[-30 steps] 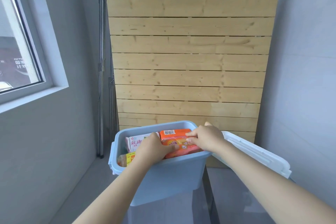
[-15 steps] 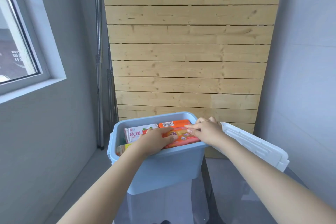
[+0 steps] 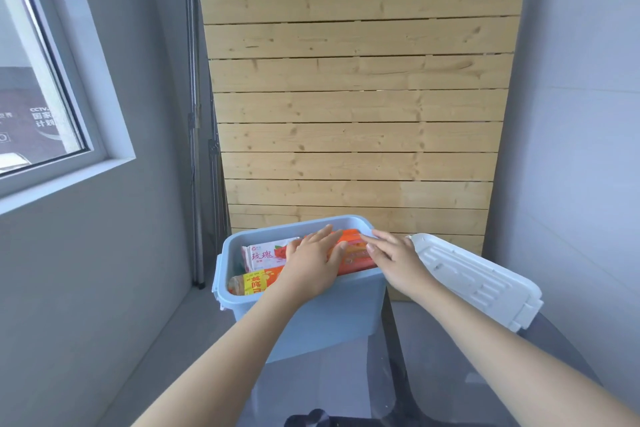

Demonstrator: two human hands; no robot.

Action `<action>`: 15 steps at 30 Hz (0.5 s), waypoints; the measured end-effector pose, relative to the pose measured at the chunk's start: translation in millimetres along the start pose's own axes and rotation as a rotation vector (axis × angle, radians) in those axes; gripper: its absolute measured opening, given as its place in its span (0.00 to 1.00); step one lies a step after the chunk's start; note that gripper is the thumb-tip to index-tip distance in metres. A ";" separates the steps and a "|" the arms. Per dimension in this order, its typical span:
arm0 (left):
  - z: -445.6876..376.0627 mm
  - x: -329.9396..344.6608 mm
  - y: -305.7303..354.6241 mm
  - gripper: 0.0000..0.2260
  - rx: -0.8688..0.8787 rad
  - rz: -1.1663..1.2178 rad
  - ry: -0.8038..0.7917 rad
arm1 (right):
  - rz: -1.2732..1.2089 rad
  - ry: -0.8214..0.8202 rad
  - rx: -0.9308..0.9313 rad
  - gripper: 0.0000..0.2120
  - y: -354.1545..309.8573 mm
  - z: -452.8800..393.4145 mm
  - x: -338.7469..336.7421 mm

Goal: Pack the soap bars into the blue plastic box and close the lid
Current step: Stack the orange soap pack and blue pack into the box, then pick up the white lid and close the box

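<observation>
Glass table (image 3: 450, 374); hands (image 3: 311, 267) hide orange soap (image 3: 356, 255).

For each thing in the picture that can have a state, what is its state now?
blue box: open, holding soap packs.
white lid: off, lying right of the box.
orange soap pack: in box, under both hands.
pink soap pack: in box, flat.
left hand: flat, pressing.
right hand: flat, pressing.
window: closed.

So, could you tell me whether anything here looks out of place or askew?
Only slightly: the orange soap pack sits at the blue box's rim, with both hands flat on it. The white lid lies off, tilted beside the box. Nothing spilled or damaged.
</observation>
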State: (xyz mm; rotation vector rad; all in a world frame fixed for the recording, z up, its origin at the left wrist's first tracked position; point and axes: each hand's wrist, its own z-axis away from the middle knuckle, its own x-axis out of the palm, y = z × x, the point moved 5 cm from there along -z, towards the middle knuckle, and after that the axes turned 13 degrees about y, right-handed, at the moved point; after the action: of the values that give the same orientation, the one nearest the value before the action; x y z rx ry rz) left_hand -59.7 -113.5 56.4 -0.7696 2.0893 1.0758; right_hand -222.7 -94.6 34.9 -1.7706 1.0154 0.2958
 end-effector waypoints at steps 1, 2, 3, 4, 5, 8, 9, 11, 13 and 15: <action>0.0 1.1 7.5 0.20 0.021 0.023 0.021 | -0.043 0.035 0.002 0.16 -1.5 2.0 -5.7; 1.1 3.0 16.1 0.19 0.045 0.041 0.044 | -0.086 0.085 0.013 0.16 -1.8 4.6 -13.8; 3.0 5.0 24.9 0.18 0.074 0.049 0.074 | -0.118 0.145 0.027 0.15 -0.8 7.3 -23.4; 5.6 7.5 34.6 0.17 0.107 0.049 0.108 | -0.136 0.208 0.041 0.14 2.7 11.2 -34.3; 8.3 10.6 44.0 0.16 0.139 0.050 0.144 | -0.141 0.263 0.052 0.13 7.5 15.4 -44.7; 21.8 28.0 72.4 0.14 0.246 0.079 0.205 | -0.104 0.340 0.086 0.10 31.6 34.3 -68.6; 25.7 37.1 82.0 0.14 0.270 0.091 0.193 | -0.087 0.341 0.112 0.10 44.2 41.2 -73.7; 31.6 60.7 101.0 0.13 0.290 0.102 0.155 | -0.044 0.342 0.197 0.09 75.6 57.2 -84.4; 33.3 78.3 113.3 0.13 0.291 0.115 0.135 | -0.005 0.344 0.275 0.08 101.7 68.7 -91.9; 30.7 96.5 123.4 0.14 0.263 0.143 0.102 | 0.075 0.326 0.344 0.09 125.4 76.5 -97.0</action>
State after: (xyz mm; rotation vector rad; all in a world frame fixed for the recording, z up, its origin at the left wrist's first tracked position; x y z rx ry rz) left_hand -201.3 -46.3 26.0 -0.5629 2.3428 0.8252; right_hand -356.7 4.9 -21.1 -1.4949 1.2804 -0.1241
